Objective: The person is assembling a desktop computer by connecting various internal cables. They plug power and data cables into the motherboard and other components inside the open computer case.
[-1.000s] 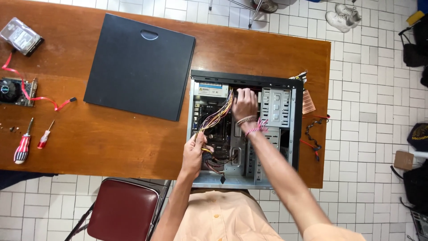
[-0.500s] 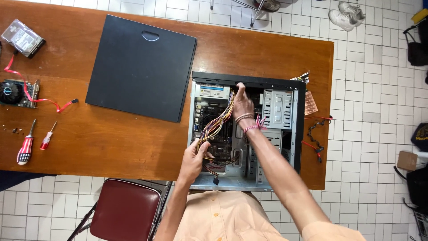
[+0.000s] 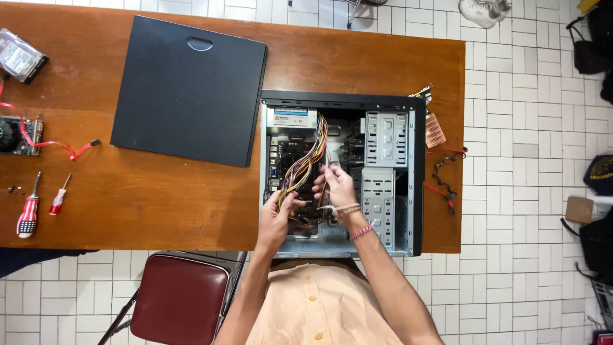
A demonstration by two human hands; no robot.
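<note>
Computer case: side panel off on bench; left hand, right hand both gripping wire bundle; wiring unfinished.

The floor is made of small white tiles with thin grey lines between them, and soft, even light falls on it. A big brown wooden tabletop stands on this floor, and a chair with a dark red seat is pushed up to its near edge. Dark bags sit on the tiles along the right side, a small brown box lies near them, and a grey shoe rests at the top by a thin metal chair leg.
</note>
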